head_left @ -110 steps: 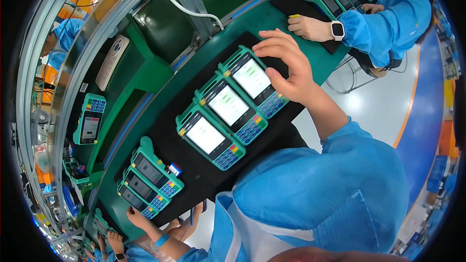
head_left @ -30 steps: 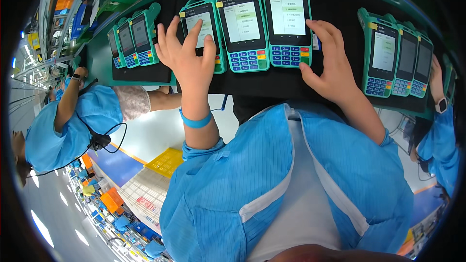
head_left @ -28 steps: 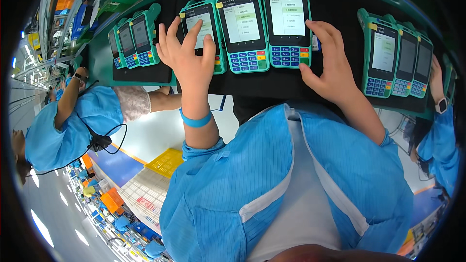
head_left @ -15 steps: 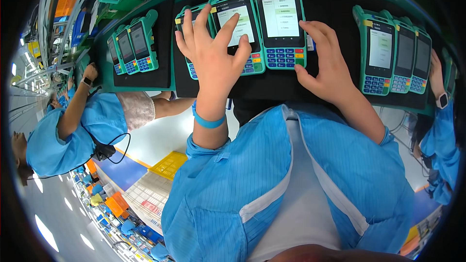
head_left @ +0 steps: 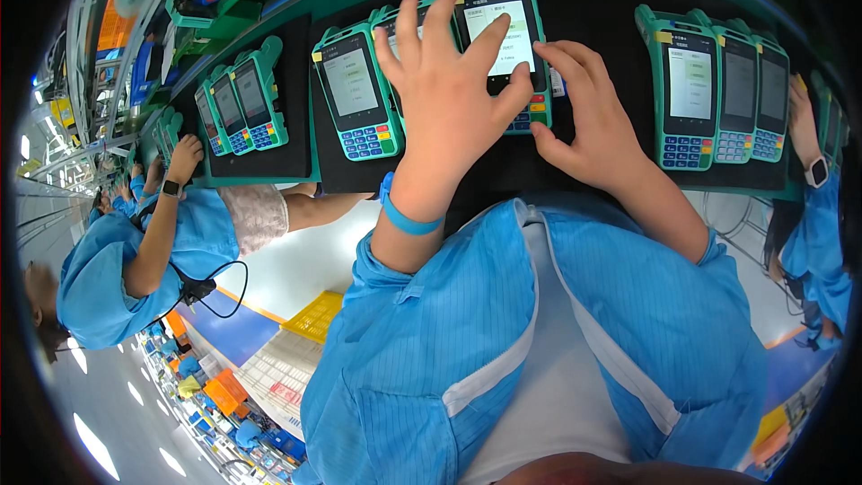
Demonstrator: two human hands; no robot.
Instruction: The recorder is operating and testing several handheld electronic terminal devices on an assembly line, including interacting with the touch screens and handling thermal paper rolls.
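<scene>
Three green handheld payment terminals with lit screens and keypads stand side by side in front of me. My left hand (head_left: 458,76) is open, its fingers spread over the middle terminal (head_left: 388,18) and the right terminal (head_left: 532,9). Its index fingertip is at the right terminal's screen; whether it presses cannot be told. The middle terminal is mostly hidden behind that hand. My right hand (head_left: 588,112) has its fingertips and thumb at the right terminal's right edge, fingers apart. The left terminal (head_left: 350,81) shows in full, with neither hand on it.
Further right are more terminals (head_left: 687,94) in a row on the black mat (head_left: 620,27). Another group of terminals (head_left: 260,94) stands at the left. A person in blue (head_left: 117,278) works at the left; another person's hand (head_left: 802,117) shows at the far right.
My left hand has moved right, from over the left and middle terminals to the middle and right ones. The left terminal has come into full view. My right hand stays at the right terminal's edge.
</scene>
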